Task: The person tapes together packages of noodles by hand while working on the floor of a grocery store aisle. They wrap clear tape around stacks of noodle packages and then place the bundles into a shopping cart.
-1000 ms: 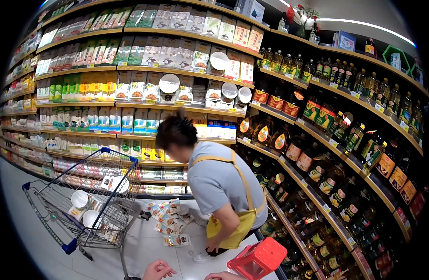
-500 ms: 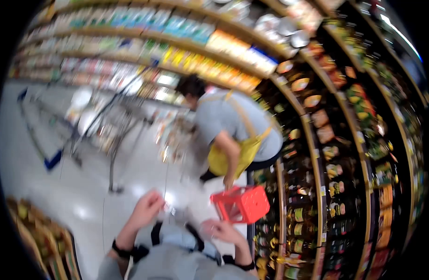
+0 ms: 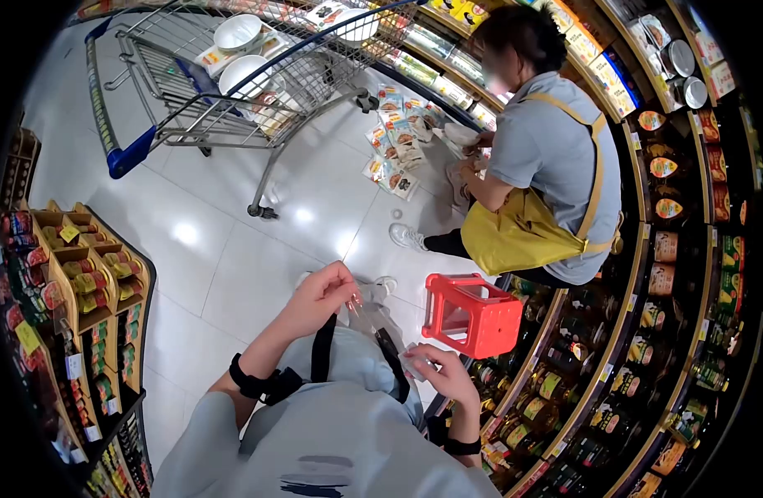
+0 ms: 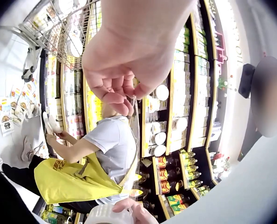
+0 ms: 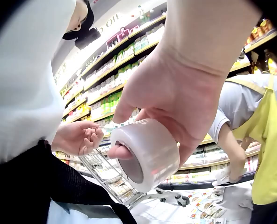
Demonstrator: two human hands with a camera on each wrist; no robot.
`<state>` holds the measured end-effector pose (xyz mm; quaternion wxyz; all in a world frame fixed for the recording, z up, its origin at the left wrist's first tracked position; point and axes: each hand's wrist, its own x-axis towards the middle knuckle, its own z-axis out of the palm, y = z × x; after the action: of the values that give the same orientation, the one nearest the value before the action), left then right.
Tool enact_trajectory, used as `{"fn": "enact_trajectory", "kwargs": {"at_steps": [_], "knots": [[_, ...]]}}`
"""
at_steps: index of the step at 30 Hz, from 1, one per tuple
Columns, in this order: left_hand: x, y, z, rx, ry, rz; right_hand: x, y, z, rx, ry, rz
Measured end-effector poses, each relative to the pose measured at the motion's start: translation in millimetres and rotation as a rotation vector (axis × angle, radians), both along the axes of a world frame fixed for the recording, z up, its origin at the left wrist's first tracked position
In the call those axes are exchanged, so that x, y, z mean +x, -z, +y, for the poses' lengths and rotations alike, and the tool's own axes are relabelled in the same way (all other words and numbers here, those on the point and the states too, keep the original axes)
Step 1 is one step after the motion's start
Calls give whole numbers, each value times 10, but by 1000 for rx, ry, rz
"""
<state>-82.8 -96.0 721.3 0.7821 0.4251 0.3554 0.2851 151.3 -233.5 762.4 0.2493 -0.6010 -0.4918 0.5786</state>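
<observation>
My right hand point(image 5: 129, 149) grips a roll of clear tape point(image 5: 145, 154), with a finger through its core. In the head view that roll point(image 3: 415, 363) sits in my right hand point(image 3: 431, 369) low in front of my chest. My left hand point(image 3: 344, 290) is raised to the left of it and pinches the free end of the tape strip point(image 3: 366, 317), which stretches between the two hands. The left wrist view shows my left hand point(image 4: 126, 105) pinching the thin strip point(image 4: 135, 123), with the roll point(image 4: 108, 215) below.
A person in a grey shirt and yellow apron point(image 3: 547, 158) crouches ahead beside packets on the floor point(image 3: 394, 145). A red plastic stool point(image 3: 473, 315) stands by the bottle shelves point(image 3: 672, 274). A shopping cart point(image 3: 232, 75) holds bowls. A low jar display point(image 3: 83, 282) is on my left.
The head view has swung down from the shelves to my chest and the floor. My hands have risen into view and the left one now holds the tape end away from the roll.
</observation>
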Motion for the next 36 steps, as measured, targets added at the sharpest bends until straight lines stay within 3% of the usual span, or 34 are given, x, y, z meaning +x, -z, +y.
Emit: {"fn": "enact_trajectory", "kwargs": {"at_steps": [18, 36], "knots": [[25, -199, 101, 0, -113, 124, 262, 108, 418, -30, -164, -53], [16, -263, 2, 36, -87, 94, 140, 90, 165, 60, -49, -79]]}}
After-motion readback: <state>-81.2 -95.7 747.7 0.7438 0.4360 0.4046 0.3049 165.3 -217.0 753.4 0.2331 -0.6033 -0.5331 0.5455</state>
